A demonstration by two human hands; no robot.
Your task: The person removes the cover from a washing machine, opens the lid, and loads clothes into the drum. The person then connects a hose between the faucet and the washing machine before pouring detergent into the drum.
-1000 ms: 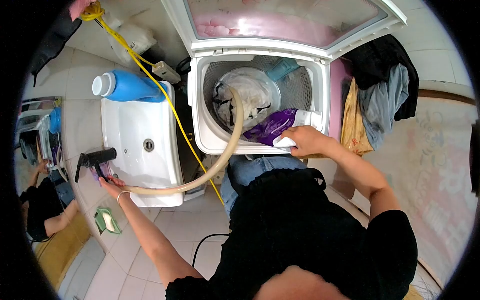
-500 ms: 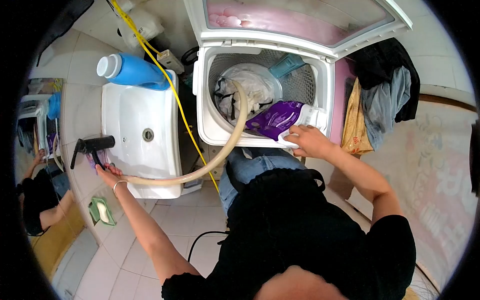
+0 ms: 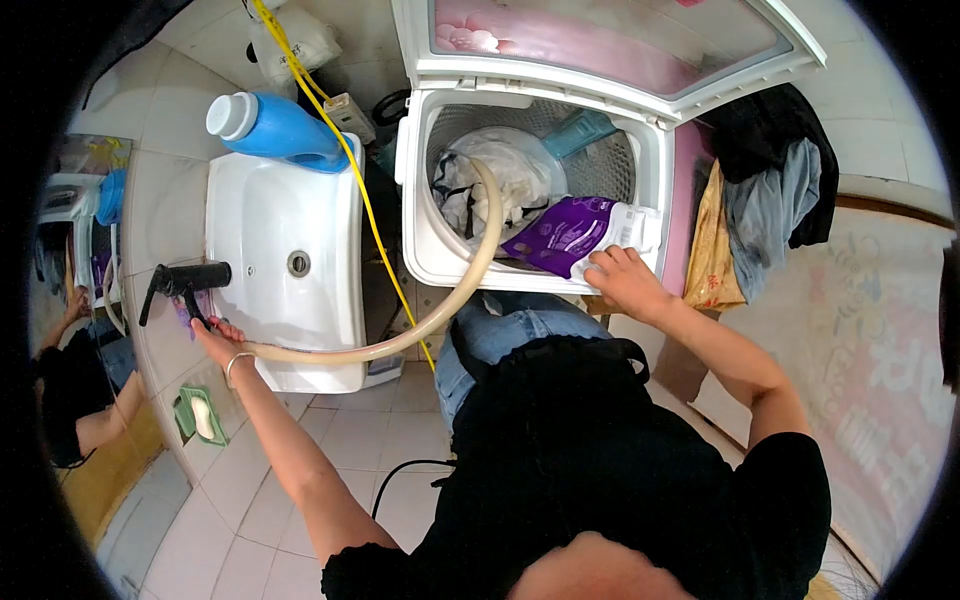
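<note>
My left hand point(image 3: 220, 343) is closed around the end of a beige hose point(image 3: 400, 337), right beside the black faucet point(image 3: 192, 280). From there the hose curves over to the open washing machine point(image 3: 425, 262), its other end down among white clothes with dark trim point(image 3: 515, 165) in the tub. At the machine's front right rim, the bent fingers of my right hand point(image 3: 628, 283) grip the edge of a purple-and-white bag point(image 3: 570, 232). This bag lies slanted across the tub opening. A translucent blue-green container point(image 3: 580, 133) sits at the back of the tub.
A blue bottle with a white cap point(image 3: 275, 130) lies on the back of the white sink point(image 3: 285, 345). A yellow cord point(image 3: 372, 235) hangs between sink and machine. The machine's lid point(image 3: 610, 50) stands raised. Clothes point(image 3: 770, 190) hang at right; a soap dish point(image 3: 187, 412) is on the left wall.
The view has shifted slightly. Both hands keep nearly the same places, on the hose by the faucet and on the bag's edge.
</note>
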